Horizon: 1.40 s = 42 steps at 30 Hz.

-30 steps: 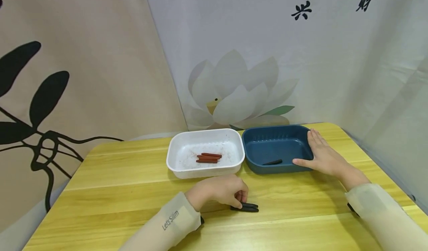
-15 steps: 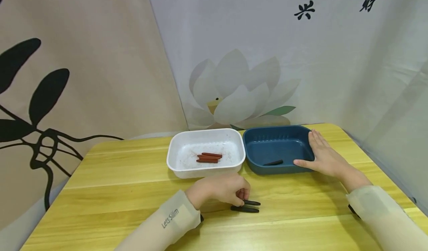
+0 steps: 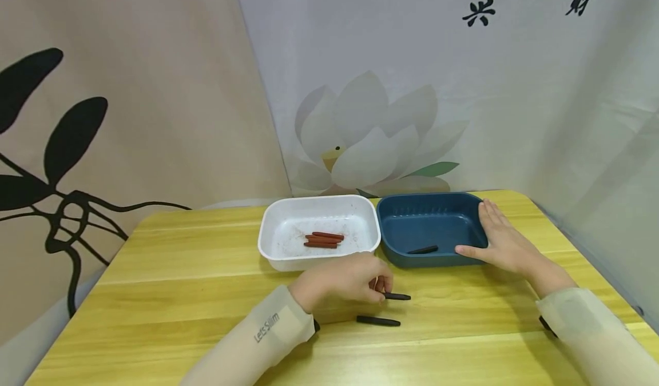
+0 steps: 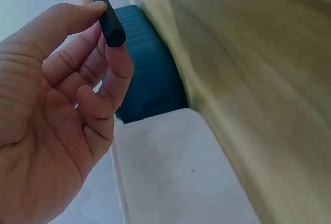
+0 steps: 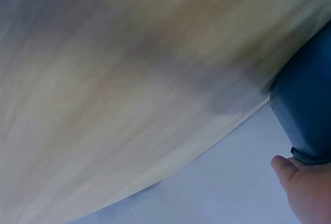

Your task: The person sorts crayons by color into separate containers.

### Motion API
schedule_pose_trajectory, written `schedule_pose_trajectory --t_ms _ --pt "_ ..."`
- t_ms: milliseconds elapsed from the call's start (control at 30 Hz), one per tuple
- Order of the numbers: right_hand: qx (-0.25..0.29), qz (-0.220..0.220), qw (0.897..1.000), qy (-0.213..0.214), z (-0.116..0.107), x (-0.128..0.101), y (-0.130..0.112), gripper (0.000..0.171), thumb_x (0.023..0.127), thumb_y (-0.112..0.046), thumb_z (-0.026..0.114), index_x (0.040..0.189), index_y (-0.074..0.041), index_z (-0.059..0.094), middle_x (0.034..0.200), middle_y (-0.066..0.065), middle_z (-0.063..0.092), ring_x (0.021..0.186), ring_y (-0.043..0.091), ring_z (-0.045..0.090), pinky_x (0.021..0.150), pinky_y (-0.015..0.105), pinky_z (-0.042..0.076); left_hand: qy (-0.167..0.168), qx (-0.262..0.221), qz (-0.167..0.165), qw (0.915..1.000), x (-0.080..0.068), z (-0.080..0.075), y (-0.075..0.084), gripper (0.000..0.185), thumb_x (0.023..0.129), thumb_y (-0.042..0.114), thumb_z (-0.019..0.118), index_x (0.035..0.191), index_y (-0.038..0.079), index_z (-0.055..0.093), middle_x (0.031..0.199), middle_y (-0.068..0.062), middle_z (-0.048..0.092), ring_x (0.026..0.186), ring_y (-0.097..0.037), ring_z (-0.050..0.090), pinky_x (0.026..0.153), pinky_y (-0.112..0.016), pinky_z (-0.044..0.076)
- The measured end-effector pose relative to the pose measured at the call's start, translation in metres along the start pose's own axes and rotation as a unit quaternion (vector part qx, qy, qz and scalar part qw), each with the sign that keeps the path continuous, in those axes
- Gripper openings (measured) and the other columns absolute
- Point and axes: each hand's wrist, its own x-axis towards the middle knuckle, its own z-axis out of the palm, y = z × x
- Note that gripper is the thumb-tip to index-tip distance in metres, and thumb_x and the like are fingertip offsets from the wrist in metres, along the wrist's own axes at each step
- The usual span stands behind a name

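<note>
Just in front of the white tray (image 3: pixel 273 249), the left hand (image 3: pixel 340 283) pinches a black crayon (image 3: pixel 397 297) between thumb and fingertips, lifted a little above the table (image 3: pixel 180 283). Another black crayon (image 3: pixel 378 321) lies on the table just below it. Flat and relaxed, the right hand (image 3: pixel 501 240) rests against the blue tray (image 3: pixel 407 259), gripping nothing; a third black crayon (image 3: pixel 423 250) lies inside, while red crayons (image 3: pixel 323 240) lie in the white one.

Even, bright, soft light casts only faint shadows on the wooden table (image 3: pixel 180 283); the head view is sharp with slightly bowed edges, while the right wrist view is badly blurred.
</note>
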Motion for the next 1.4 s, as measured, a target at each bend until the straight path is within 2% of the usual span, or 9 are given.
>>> schedule_pose_trajectory --t_ms 433,667,933,1167,1400 --pt "-0.005 -0.004 1.000 0.005 0.000 0.000 -0.002 0.121 0.087 -0.062 0.064 0.155 0.007 -0.008 0.163 0.025 -0.018 0.151 0.046 -0.011 0.118 0.068 0.008 0.040 -0.010 0.002 0.9991 0.012 -0.018 -0.002 0.006 0.093 0.015 0.068 0.099 0.016 0.070 0.086 0.011 0.063 0.077 -0.001 0.056 0.072 -0.011 0.046" --pt "-0.004 0.000 1.000 0.008 0.001 0.000 0.000 0.122 0.086 -0.064 0.064 0.155 0.006 -0.009 0.163 0.024 -0.018 0.151 0.046 -0.011 0.117 0.068 0.008 0.067 -0.013 0.022 0.9974 0.032 -0.027 -0.006 0.007 0.095 0.016 0.067 0.101 0.014 0.069 0.091 0.006 0.065 0.079 -0.003 0.057 0.074 -0.011 0.046" --pt "-0.006 0.007 1.000 0.007 0.000 0.002 -0.001 0.123 0.086 -0.064 0.064 0.155 0.005 -0.010 0.163 0.024 -0.018 0.151 0.046 -0.011 0.117 0.069 0.008 0.101 -0.015 0.018 0.9947 0.053 -0.037 -0.013 0.011 0.096 0.017 0.066 0.104 0.010 0.071 0.091 0.004 0.065 0.079 -0.005 0.057 0.072 -0.013 0.047" --pt "-0.008 0.002 1.000 0.008 0.000 0.004 -0.001 0.122 0.087 -0.064 0.063 0.155 0.006 -0.010 0.163 0.025 -0.018 0.151 0.046 -0.011 0.118 0.067 0.007 0.119 -0.027 -0.005 0.9925 0.065 -0.042 -0.023 0.011 0.096 0.016 0.065 0.105 0.012 0.070 0.093 0.001 0.066 0.081 -0.007 0.058 0.072 -0.013 0.048" --pt "-0.011 0.005 1.000 0.005 0.001 0.003 0.000 0.122 0.086 -0.064 0.063 0.155 0.007 -0.009 0.163 0.025 -0.017 0.151 0.046 -0.010 0.118 0.068 0.009 0.124 -0.050 -0.032 0.9905 0.076 -0.035 -0.038 0.011 0.096 0.013 0.065 0.104 0.010 0.071 0.093 -0.001 0.069 0.080 -0.007 0.060 0.071 -0.013 0.049"
